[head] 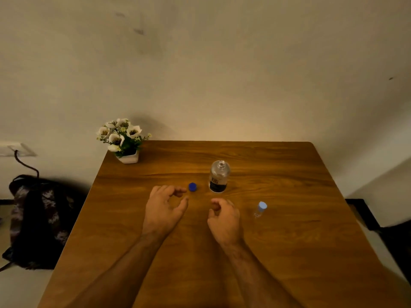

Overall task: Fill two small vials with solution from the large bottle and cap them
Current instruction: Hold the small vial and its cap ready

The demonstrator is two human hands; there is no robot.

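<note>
A large clear bottle (218, 177) with a dark label stands uncapped in the middle of the wooden table (278, 241). Its blue cap (192, 187) lies just to its left. A small clear vial (260, 209) with a pale blue cap stands to the right, apart from both hands. My left hand (164, 210) hovers with fingers apart, its fingertips close to the blue cap and not touching it. My right hand (224, 216) sits in front of the bottle with its fingers curled inward; whether anything is inside them is hidden. Only one vial is visible.
A white pot of white artificial flowers (122, 138) stands at the table's far left corner against the wall. On the floor to the left lies a dark patterned bag (37, 221), below a wall socket (15, 149) with a cable plugged in.
</note>
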